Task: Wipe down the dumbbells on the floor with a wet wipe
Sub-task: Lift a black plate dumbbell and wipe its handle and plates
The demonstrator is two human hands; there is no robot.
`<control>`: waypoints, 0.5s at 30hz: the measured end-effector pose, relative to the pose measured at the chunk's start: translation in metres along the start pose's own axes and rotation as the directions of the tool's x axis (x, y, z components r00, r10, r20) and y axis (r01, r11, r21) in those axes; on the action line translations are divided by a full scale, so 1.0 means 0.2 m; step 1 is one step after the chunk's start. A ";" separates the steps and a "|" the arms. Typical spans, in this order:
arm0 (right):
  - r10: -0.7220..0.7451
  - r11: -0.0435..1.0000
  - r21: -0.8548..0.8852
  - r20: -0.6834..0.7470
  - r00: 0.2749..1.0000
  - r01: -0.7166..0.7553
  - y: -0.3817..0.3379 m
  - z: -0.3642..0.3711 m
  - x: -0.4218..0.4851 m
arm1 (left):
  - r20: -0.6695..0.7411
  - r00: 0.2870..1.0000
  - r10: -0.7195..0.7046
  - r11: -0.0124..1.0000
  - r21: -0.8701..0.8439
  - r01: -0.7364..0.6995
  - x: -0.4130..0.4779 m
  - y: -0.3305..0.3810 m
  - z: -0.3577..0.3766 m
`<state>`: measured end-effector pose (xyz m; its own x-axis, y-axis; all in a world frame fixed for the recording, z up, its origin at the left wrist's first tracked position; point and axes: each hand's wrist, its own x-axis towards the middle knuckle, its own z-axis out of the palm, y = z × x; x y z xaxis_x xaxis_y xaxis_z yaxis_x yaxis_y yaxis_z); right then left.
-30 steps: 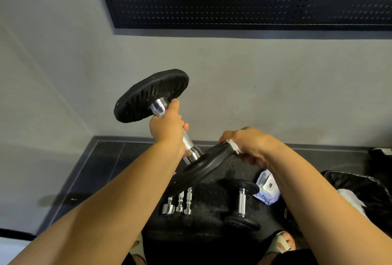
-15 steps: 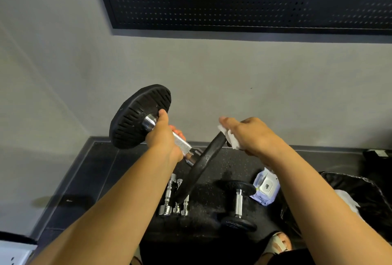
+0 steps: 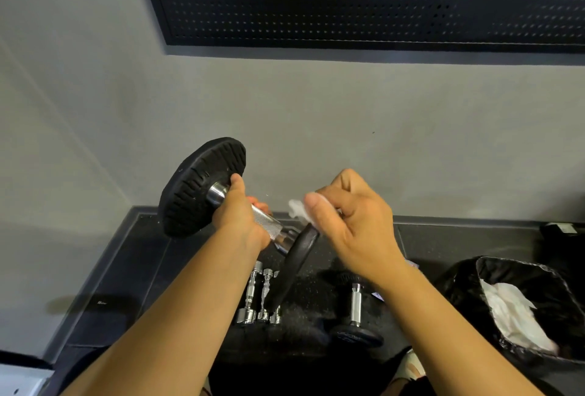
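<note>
At mid-frame, the left hand (image 3: 239, 215) is wrapped around the knurled chrome handle of a black rubber-plated dumbbell (image 3: 202, 186), held raised and tilted, far plate at upper left. The right hand (image 3: 351, 221), wrist bent, pinches a crumpled white wet wipe (image 3: 297, 209) against the near plate's upper rim. A second small chrome-handled dumbbell (image 3: 356, 303) lies on the dark floor mat (image 3: 459, 243) below.

No text is legible. The round black end plate (image 3: 356, 337) of the small chrome-handled dumbbell (image 3: 356, 302) on the dark floor (image 3: 126, 269) bears faint raised lettering, too small to read. A small pale label (image 3: 566, 228) at far right is blurred.
</note>
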<state>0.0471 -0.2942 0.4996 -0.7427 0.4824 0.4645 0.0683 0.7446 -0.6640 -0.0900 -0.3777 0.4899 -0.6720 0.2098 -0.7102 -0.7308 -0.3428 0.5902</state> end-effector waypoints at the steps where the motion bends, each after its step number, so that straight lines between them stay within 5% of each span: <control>1: 0.051 0.997 0.050 -0.013 0.999 -0.051 0.04 0.01 0.02 | 0.007 1.000 -0.021 1.000 0.004 0.021 0.00 0.00 0.00; 4: 0.221 0.941 0.263 0.005 0.975 -0.214 0.09 0.04 0.09 | 0.036 0.997 -0.065 0.998 -0.026 0.065 -0.01 -0.01 -0.01; 9: 0.473 0.676 0.627 0.035 0.880 -0.388 0.16 0.07 0.13 | 0.063 0.991 -0.121 0.989 -0.083 0.126 -0.04 -0.02 -0.01; 15: 0.548 0.566 0.713 0.049 0.835 -0.414 0.20 0.13 0.10 | 0.030 0.982 -0.185 0.969 -0.161 0.187 -0.10 -0.03 0.03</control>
<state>0.0172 -0.2672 0.4678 -0.6158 0.7879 -0.0046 -0.1291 -0.1066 -0.9859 -0.0728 -0.3754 0.5038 -0.5287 0.2969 -0.7952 -0.8148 -0.4402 0.3773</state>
